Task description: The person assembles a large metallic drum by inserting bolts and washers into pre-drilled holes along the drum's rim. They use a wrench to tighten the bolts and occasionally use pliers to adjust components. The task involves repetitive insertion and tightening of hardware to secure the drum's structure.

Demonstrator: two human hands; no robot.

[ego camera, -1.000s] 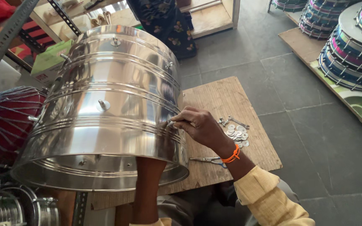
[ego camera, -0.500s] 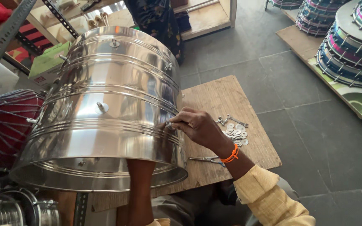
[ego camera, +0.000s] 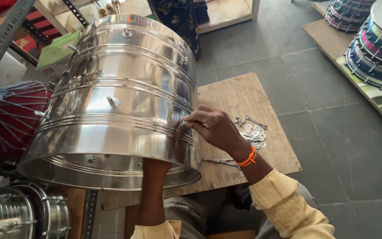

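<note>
A big shiny steel drum shell point(ego camera: 124, 115) lies on its side over a wooden board point(ego camera: 239, 97). My right hand point(ego camera: 215, 128), with an orange band at the wrist, pinches a small bolt point(ego camera: 183, 123) that sticks out of the shell's side wall. My left forearm point(ego camera: 153, 194) goes up into the shell's open end, and the hand itself is hidden inside. More studs stick out of the shell at intervals.
A heap of washers point(ego camera: 253, 132), a small spanner point(ego camera: 255, 121) and pliers point(ego camera: 219, 162) lie on the board by my right wrist. A red laced drum point(ego camera: 5, 119) stands at left, steel drums point(ego camera: 18, 217) at bottom left, stacked coloured drums point(ego camera: 372, 53) at right. A person's patterned clothing point(ego camera: 177, 17) shows beyond the shell.
My right hand stays at the same bolt with only slight finger movement. The view has shifted a little; the shell has not moved.
</note>
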